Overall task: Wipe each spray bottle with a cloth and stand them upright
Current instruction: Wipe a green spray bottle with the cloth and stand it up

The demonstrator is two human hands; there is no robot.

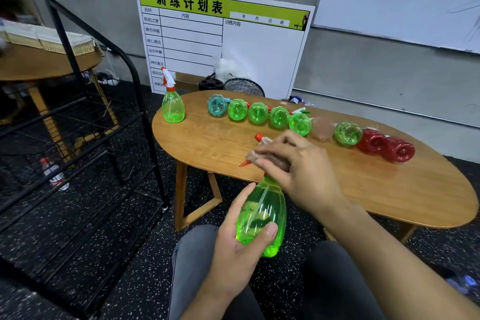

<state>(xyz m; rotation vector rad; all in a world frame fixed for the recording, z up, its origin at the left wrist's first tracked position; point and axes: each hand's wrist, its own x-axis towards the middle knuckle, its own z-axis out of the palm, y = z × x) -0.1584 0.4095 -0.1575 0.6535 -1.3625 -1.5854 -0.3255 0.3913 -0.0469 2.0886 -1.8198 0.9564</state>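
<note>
- a person sits at a low oval wooden table (207,138), knees visible at the bottom of the view.
- the left hand (241,239) wraps its fingers and thumb around the body of a green spray bottle (262,215), held over the lap at the table's near edge.
- the right hand (293,163) presses a brownish cloth (270,160) around the bottle's orange-and-white spray head, fingers curled over it.
- one green bottle (173,106) stands upright at the table's far left end.
- a row of bottles (298,125) lies on its side across the table: one blue, several green, one pale, two red.
</note>
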